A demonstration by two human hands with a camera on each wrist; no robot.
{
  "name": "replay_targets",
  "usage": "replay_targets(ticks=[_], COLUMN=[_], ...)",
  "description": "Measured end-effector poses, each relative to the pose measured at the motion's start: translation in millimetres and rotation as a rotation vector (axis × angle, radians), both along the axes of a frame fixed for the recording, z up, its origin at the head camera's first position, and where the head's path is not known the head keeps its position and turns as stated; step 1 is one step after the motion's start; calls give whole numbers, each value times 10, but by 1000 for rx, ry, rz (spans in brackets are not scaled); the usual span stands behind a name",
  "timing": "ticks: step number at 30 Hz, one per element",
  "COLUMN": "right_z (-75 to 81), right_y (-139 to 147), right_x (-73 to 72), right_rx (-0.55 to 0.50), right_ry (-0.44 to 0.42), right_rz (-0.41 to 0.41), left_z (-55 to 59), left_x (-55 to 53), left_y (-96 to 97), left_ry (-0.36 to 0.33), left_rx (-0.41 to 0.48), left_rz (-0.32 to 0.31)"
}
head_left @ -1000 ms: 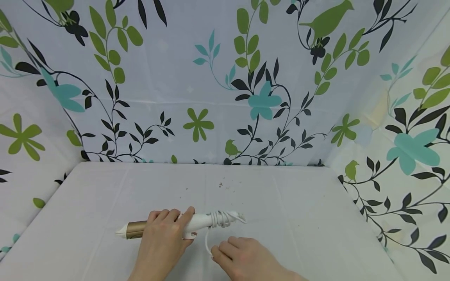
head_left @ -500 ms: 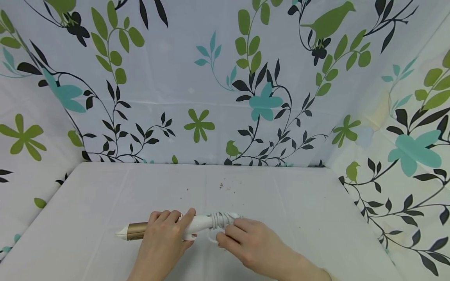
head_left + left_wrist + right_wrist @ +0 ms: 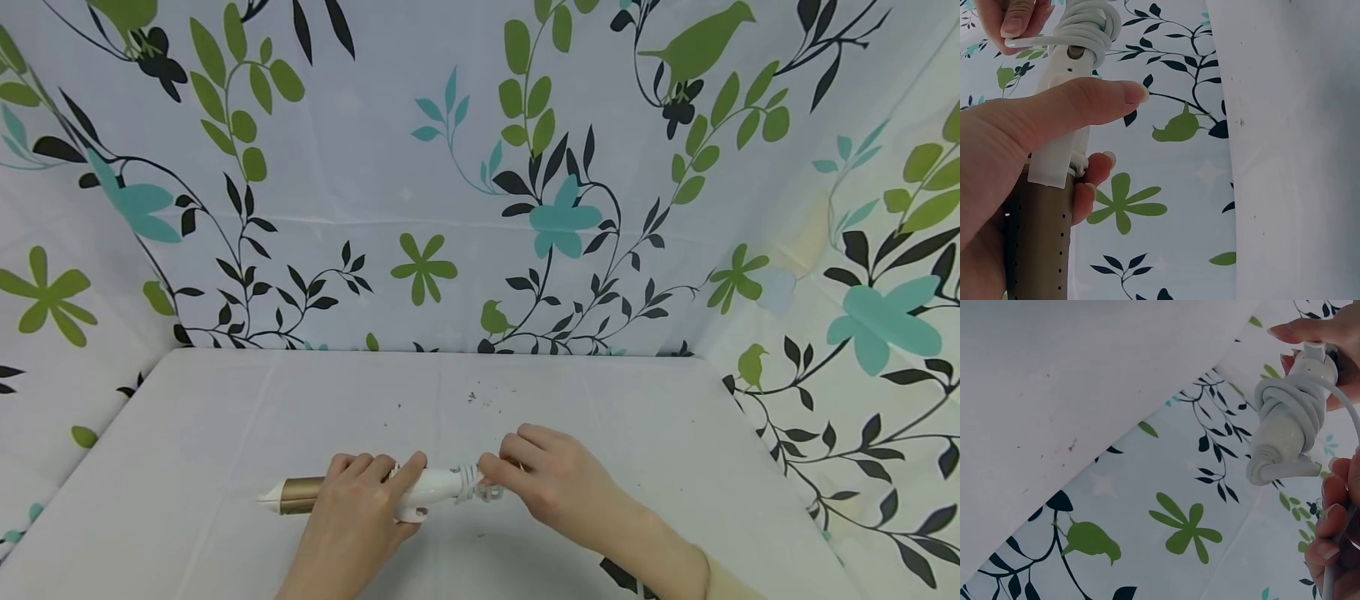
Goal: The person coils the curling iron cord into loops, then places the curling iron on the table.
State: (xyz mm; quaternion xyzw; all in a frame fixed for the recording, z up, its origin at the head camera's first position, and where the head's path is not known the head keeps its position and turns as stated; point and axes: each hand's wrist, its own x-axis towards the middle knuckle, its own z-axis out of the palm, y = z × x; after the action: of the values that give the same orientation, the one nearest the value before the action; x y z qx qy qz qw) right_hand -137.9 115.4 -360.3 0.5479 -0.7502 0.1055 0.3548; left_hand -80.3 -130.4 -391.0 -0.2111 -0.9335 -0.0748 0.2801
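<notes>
Head view: gold-and-white styling tool, cord in the fingers

Right hand (image 3: 558,475): pinching the cord (image 3: 1294,406) between thumb and fingers, lower frame, right of centre, at the handle's end. Raised since a second ago, when it lay below the styling tool with a slack bend of cord; now level with the coils. Reading: the cord is being worked about the handle; whether turns are going on or coming off cannot be told.

Left hand (image 3: 352,500): fingers curled round the styling tool where barrel meets handle, thumb across it. Hold unchanged; seemingly the steadying hand.

Styling tool (image 3: 438,485): lower centre of the frame, nearly level, tip to the left. Gold-brown barrel (image 3: 1038,237) with rows of small holes; white pointed tip (image 3: 270,498); glossy white handle. Cord white, in several overlapping, uneven turns near the handle's end, one run leading to the right hand.

Table (image 3: 637,417): white, with brown specks (image 3: 472,397) beyond the hands.

Backdrop (image 3: 330,150): upper frame, white, printed with green, teal and black leaves and birds.
</notes>
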Motion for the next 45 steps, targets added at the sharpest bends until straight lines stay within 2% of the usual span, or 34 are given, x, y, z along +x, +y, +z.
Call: replay_targets(ticks=[10, 19, 27, 33, 39, 45], right_z=[3, -33, -75, -119, -189, -274], right_y=[37, 75, 105, 96, 108, 111], right_x=[-53, -154, -203, -238, -290, -323], right_rx=[11, -17, -26, -27, -53, -89], right_ry=[-85, -179, -258, -308, -447, -653], right_rz=[-16, 6, 21, 42, 111, 172], left_z=[21, 42, 48, 79, 95, 102], left_x=[18, 32, 27, 53, 56, 57], left_y=[35, 53, 62, 59, 55, 59], left_ry=[-47, -16, 90, 76, 87, 105], left_rx=[-12, -16, -7, -27, -42, -34], left_rz=[-46, -90, -138, -142, -145, -164])
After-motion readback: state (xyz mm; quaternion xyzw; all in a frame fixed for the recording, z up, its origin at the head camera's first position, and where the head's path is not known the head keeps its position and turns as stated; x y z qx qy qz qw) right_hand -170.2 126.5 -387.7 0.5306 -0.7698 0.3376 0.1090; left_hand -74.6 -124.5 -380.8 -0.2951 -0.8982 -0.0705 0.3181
